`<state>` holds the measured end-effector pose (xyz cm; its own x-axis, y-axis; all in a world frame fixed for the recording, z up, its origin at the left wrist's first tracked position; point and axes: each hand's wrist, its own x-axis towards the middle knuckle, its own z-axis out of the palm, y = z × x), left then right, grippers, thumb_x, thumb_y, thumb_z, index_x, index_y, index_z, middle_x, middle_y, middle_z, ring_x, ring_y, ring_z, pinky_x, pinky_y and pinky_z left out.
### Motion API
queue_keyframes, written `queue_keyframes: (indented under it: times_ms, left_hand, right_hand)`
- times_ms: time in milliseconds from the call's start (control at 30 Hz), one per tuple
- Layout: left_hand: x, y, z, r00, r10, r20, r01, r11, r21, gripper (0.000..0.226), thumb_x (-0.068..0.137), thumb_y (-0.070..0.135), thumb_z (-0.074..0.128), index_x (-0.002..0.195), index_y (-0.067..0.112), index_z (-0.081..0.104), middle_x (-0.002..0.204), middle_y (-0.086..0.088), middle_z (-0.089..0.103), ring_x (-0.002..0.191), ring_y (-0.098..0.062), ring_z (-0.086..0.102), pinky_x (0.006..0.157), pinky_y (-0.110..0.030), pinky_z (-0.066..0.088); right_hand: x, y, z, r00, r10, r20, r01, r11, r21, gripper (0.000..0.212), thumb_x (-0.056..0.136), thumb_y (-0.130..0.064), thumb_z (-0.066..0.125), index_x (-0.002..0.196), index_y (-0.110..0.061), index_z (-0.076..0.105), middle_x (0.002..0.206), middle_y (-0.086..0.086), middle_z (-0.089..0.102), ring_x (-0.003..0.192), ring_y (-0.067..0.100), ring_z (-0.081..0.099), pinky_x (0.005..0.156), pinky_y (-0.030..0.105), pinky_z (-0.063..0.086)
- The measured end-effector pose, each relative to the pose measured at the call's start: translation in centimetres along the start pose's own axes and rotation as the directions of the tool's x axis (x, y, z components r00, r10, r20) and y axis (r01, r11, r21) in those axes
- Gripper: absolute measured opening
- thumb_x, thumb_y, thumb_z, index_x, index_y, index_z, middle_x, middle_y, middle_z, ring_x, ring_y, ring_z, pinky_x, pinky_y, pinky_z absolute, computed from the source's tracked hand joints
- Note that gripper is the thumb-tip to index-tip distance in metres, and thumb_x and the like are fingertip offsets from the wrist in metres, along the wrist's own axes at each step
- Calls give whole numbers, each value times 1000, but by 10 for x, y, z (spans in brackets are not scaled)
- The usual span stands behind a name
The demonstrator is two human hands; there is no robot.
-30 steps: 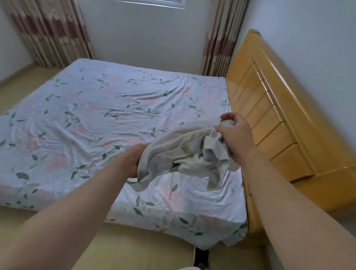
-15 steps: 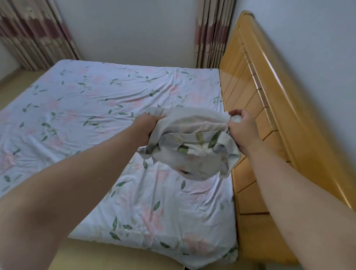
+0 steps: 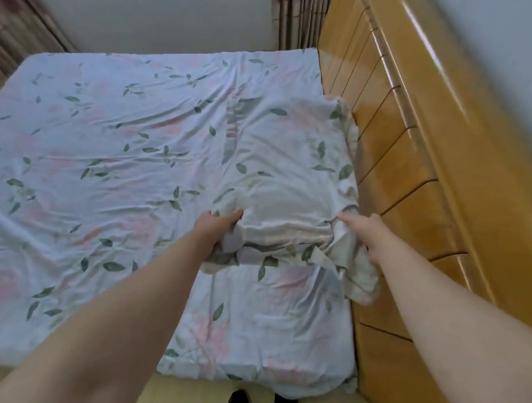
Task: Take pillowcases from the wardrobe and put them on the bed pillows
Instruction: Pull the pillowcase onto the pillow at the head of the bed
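Observation:
A white pillowcase (image 3: 287,160) with green leaves and pink blotches lies spread over the bed (image 3: 94,153), its far end by the headboard. My left hand (image 3: 220,230) grips its near left corner. My right hand (image 3: 364,235) grips the near right corner, where the cloth bunches and hangs down. The near edge is folded back and shows the grey inner side. No pillow is in view.
The bed sheet carries the same leaf pattern. A glossy wooden headboard (image 3: 411,152) runs along the right side. Striped curtains (image 3: 298,18) hang at the far wall, more at the far left. Yellowish floor (image 3: 191,394) shows below the bed's edge.
The pillowcase was bunched in the air between both hands. Now it is flung forward and spread flat on the bed, both hands still holding its near end. The view has tilted downward.

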<state>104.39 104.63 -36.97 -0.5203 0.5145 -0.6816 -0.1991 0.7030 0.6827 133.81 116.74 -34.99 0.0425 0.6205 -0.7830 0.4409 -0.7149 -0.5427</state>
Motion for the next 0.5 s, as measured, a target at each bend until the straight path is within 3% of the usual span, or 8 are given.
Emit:
queue_keyframes:
  times_ms: [67,133,200,233,300,367,433,500]
  left_hand:
    - [46,-61,9,981,-178,70,171,981,94,90,63,50,90,134,6,55,123,-11,66,105,-33,68,90,-48,59]
    - [78,-120,22,956,-283,71,260,937,233,72,71,32,89,129,0,61,122,-16,68,105,-35,69,89,-45,59]
    - [97,-173,35,951,-309,-15,285,857,428,49,79,18,81,121,-1,64,118,-15,68,106,-34,69,81,-36,58]
    - [102,-198,40,945,-324,-47,308,829,468,35,84,14,74,116,0,66,113,-14,67,101,-31,68,76,-34,56]
    - [104,-233,48,919,-385,-81,379,814,440,10,85,15,69,91,9,64,97,-13,61,83,-28,59,68,-34,52]
    - [98,-254,54,893,-438,-107,449,841,301,21,80,23,72,87,10,58,82,-11,55,69,-28,53,66,-35,48]
    - [94,-266,60,854,-513,-90,520,846,118,36,88,32,73,108,6,57,97,-8,57,88,-30,60,78,-35,50]
    - [95,-279,61,793,-607,-57,605,795,-43,67,92,40,69,146,12,40,142,-10,48,133,-37,47,103,-45,47]
  right_hand:
    - [31,46,17,966,246,74,-248,969,19,88,71,-68,73,136,-14,52,129,14,60,104,31,61,88,41,53]
    - [59,99,33,921,380,84,-382,924,6,50,88,-61,61,110,-16,59,92,11,60,66,20,50,57,30,40]
    - [85,152,47,863,502,61,-501,865,-28,41,94,-50,61,118,-18,59,98,6,59,61,16,41,52,30,32]
    - [99,179,55,836,547,33,-547,837,-17,46,93,-46,64,130,-19,56,106,4,58,63,16,41,52,31,31]
    - [112,217,66,773,635,-4,-635,772,31,58,91,-40,68,141,-17,51,101,3,51,66,17,41,55,32,34]
    - [121,241,77,719,695,13,-691,714,115,73,86,-44,72,146,-13,45,111,8,53,81,22,49,76,34,48]
    - [130,260,85,656,754,38,-739,631,237,86,77,-50,78,145,-10,44,131,15,53,106,30,57,99,39,50]
    - [136,275,93,629,765,139,-743,540,394,82,73,-51,82,134,-8,51,129,16,58,113,34,61,98,42,52]
